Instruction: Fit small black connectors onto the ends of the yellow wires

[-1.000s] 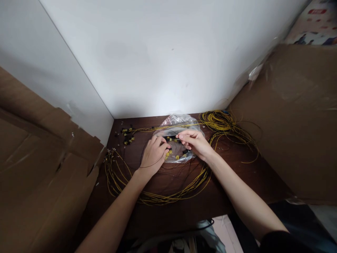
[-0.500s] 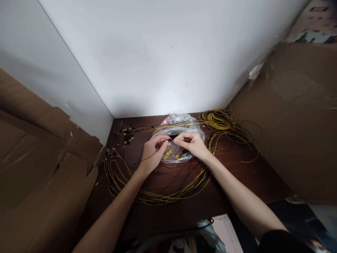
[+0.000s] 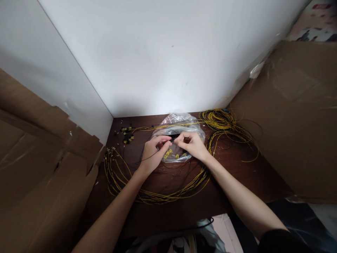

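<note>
Over a clear plastic bag (image 3: 170,121) my left hand (image 3: 154,153) pinches a thin black wire (image 3: 144,160) whose end runs back over the palm side. My right hand (image 3: 192,144) is closed in a pinch close to the left fingertips; what sits between its fingers is too small to make out. Several yellow pieces (image 3: 168,153) lie in or on the bag under the hands. Yellow and black wires (image 3: 168,197) curve around the front of the bag. At the back left lie small black and yellow parts (image 3: 127,135) on wire ends.
Coiled yellow wires (image 3: 219,121) lie at the back right of the dark brown table (image 3: 158,219). Cardboard (image 3: 47,168) stands on the left, and a large cardboard box (image 3: 295,116) on the right. A white wall (image 3: 163,59) rises behind. A pink box (image 3: 228,233) is below the front edge.
The fingertips of my right hand have moved slightly and a small gap now shows between the hands. My left hand is nearly unmoved.
</note>
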### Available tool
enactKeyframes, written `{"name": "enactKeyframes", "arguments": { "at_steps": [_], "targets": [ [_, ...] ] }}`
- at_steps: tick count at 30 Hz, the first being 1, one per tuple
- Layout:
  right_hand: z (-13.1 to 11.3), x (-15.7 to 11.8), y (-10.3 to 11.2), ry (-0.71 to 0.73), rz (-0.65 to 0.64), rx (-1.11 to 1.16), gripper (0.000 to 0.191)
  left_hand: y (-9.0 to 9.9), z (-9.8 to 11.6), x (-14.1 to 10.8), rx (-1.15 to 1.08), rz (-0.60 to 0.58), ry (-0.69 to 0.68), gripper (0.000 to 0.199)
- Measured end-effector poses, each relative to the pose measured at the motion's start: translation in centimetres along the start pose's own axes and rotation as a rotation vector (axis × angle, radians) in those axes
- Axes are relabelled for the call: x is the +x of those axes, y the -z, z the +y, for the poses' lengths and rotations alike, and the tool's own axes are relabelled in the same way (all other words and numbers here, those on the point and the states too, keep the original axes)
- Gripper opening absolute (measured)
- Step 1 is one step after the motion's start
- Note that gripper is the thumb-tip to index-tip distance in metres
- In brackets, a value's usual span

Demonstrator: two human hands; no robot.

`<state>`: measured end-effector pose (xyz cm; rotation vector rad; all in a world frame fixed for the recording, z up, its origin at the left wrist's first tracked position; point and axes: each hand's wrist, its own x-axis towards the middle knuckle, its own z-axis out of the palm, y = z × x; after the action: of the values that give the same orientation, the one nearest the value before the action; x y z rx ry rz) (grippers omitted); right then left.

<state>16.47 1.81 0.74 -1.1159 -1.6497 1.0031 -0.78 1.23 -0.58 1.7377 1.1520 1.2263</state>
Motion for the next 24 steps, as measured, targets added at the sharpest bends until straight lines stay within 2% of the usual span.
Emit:
{"name": "enactKeyframes", "arguments": {
  "at_steps": [10, 17, 21, 24],
  "targets": [
    [-0.50, -0.29, -0.22, 0.127, 0.040, -0.269, 0.014, -0.03, -0.09, -0.12, 0.132, -0.016, -0.076, 0.020],
    [-0.42, -0.27, -0.29, 0.119, -0.002, -0.218, 0.013, 0.11, 0.28, -0.06, 0.134, -0.034, -0.090, 0.026],
    [-0.03, -0.09, -0.38, 0.138, 0.067, -0.184, 0.011, 0.14, 0.45, 0.00, 0.142, 0.001, -0.101, 0.021],
    [0.34, 0.06, -0.50, 0.083, 0.083, -0.049, 0.013, 0.07, 0.37, -0.04, 0.154, 0.006, -0.086, 0.020]
  ]
}}
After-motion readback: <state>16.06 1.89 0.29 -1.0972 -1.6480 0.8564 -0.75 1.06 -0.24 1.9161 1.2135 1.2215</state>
